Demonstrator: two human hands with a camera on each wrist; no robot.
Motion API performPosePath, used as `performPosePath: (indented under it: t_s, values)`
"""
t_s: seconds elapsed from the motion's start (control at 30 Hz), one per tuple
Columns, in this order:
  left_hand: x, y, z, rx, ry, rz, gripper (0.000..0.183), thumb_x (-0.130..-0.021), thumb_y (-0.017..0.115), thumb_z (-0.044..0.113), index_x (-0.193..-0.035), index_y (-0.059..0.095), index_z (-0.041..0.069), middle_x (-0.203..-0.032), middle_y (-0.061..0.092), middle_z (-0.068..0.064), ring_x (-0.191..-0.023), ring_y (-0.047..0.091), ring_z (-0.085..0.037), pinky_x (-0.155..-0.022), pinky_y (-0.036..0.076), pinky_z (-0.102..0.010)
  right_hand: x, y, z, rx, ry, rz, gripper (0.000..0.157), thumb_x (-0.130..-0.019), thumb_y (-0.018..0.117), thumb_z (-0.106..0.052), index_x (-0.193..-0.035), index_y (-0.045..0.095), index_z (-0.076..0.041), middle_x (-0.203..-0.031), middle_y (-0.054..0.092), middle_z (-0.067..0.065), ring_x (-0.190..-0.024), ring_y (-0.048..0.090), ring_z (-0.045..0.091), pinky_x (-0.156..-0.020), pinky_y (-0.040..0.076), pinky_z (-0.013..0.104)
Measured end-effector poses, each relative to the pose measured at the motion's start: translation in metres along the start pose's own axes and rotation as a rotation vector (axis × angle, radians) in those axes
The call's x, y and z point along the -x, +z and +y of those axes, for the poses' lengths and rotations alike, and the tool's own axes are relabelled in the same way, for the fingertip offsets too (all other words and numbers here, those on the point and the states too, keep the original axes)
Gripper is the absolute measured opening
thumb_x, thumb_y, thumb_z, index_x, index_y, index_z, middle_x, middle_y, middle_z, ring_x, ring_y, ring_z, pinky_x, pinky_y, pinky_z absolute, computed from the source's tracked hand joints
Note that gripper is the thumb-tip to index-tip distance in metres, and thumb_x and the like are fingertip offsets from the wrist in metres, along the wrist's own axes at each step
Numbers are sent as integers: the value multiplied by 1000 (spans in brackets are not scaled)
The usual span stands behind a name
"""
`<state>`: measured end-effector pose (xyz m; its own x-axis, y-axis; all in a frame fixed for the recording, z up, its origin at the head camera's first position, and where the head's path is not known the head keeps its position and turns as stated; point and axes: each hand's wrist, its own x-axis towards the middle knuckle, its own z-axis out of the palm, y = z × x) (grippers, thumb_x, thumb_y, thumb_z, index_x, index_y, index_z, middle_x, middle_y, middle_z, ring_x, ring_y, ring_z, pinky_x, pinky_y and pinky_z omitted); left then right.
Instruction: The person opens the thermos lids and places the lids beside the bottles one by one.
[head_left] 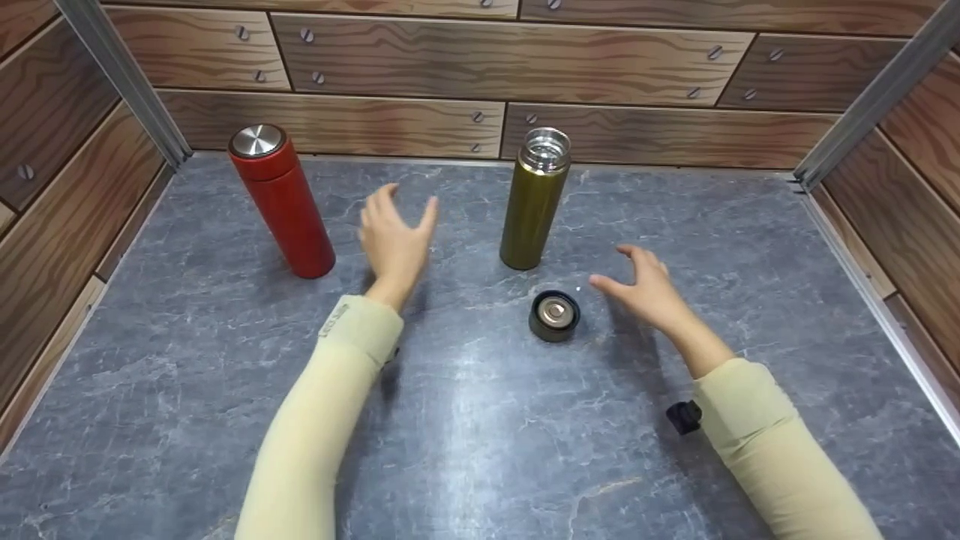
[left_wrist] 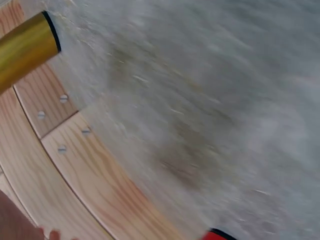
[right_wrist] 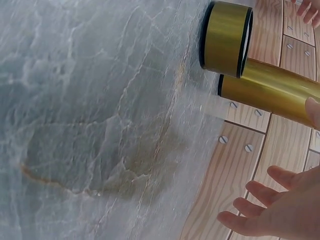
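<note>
Green bottle: the olive-green one (head_left: 534,210) is standing upright on the table, middle-ish toward the back, no lid on, bare metal mouth facing up.
Cap: the loose cap (head_left: 554,316) sits just in front of it, apart from it, hollow side up. Green band matches, so I'd guess it belongs to that bottle.
Right hand: the right hand (head_left: 651,291) is nearest the cap, thumb and fingers well apart in a loose C, holding nothing.
Left hand: the left hand (head_left: 396,236) is between the two bottles, thumb spread wide from slightly bent fingers, also empty.
Red bottle: the red one (head_left: 289,210) stands upright off to the left with its silver-topped lid on.
Table and walls: grey marbled tabletop (head_left: 465,435), wood-plank panels (head_left: 510,60) round it.
What could go wrong: tall skinny bottle, so a careless knock from either hand could tip it, and with no lid anything inside would spill (can't see if it's full). A clumsy thumb could also send that cap skidding.
</note>
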<state>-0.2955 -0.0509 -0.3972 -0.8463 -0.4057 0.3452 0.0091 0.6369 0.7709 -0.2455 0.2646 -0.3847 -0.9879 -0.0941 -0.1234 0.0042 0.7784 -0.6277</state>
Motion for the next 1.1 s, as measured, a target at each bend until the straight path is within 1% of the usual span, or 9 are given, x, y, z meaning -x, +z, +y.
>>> performPosePath:
  t_s: [0.13, 0.27, 0.33, 0.4, 0.5, 0.6, 0.67, 0.87, 1.1]
  values:
    - [-2, -14, -17, -32, 51, 211, 54, -83, 61, 45, -120, 52, 7, -122, 54, -10, -113, 48, -26, -97, 38, -41, 0, 3, -1, 7, -5, -4, 79, -88, 59, -42, -143, 26, 4, -146, 26, 28, -137, 19, 45, -111, 18, 59]
    - [-5, -27, -30, -72, 154, 429, 54, -81, 60, 45, -115, 48, 6, -121, 50, -15, -114, 45, -28, -99, 36, -40, 0, 3, -2, 9, -12, -16, 78, -88, 59, -42, -142, 27, 5, -145, 27, 29, -135, 22, 44, -111, 20, 58]
    - [-9, -35, -36, -67, 203, 539, 55, -80, 61, 44, -115, 46, 4, -122, 48, -17, -117, 44, -30, -103, 33, -39, 0, 3, -2, 9, -15, -19, 78, -88, 60, -41, -142, 27, 5, -145, 27, 29, -135, 22, 44, -111, 20, 58]
    - [-13, -44, -40, -51, 210, 627, 59, -80, 62, 44, -118, 43, 3, -125, 46, -19, -120, 41, -30, -107, 28, -37, 0, 3, -2, 8, -15, -21, 78, -88, 60, -41, -142, 27, 5, -145, 27, 29, -135, 22, 44, -111, 20, 58]
    - [-20, -57, -48, -21, 150, 713, 67, -77, 65, 45, -122, 41, 2, -129, 43, -19, -124, 38, -28, -110, 23, -33, 0, 3, 0, 12, -12, -28, 81, -87, 60, -44, -142, 27, 6, -146, 26, 29, -135, 22, 45, -111, 19, 59]
    - [-24, -67, -55, -25, 54, 726, 76, -74, 68, 49, -126, 38, 2, -132, 40, -18, -126, 36, -26, -110, 23, -33, -1, 3, 1, 15, -12, -33, 83, -87, 59, -46, -142, 27, 6, -146, 26, 29, -136, 21, 45, -111, 19, 58]
    - [-26, -71, -60, -31, 1, 700, 82, -73, 68, 53, -129, 37, 2, -134, 39, -17, -128, 35, -25, -111, 23, -34, -1, 3, 1, 16, -14, -35, 82, -87, 59, -46, -142, 27, 6, -146, 26, 29, -136, 21, 45, -111, 18, 58]
    - [-28, -73, -72, 2, -88, 582, 94, -69, 69, 57, -136, 31, 4, -139, 35, -15, -132, 31, -25, -112, 24, -36, 1, 4, -2, 10, -14, -47, 76, -89, 59, -38, -142, 27, 6, -146, 26, 29, -135, 21, 45, -111, 19, 59]
    - [-31, -73, -71, 55, -196, 400, 104, -67, 71, 58, -144, 20, 9, -146, 29, -11, -136, 29, -23, -111, 26, -41, 2, 3, -1, 15, -28, -41, 74, -89, 59, -36, -141, 28, 7, -145, 28, 30, -135, 21, 46, -111, 19, 58]
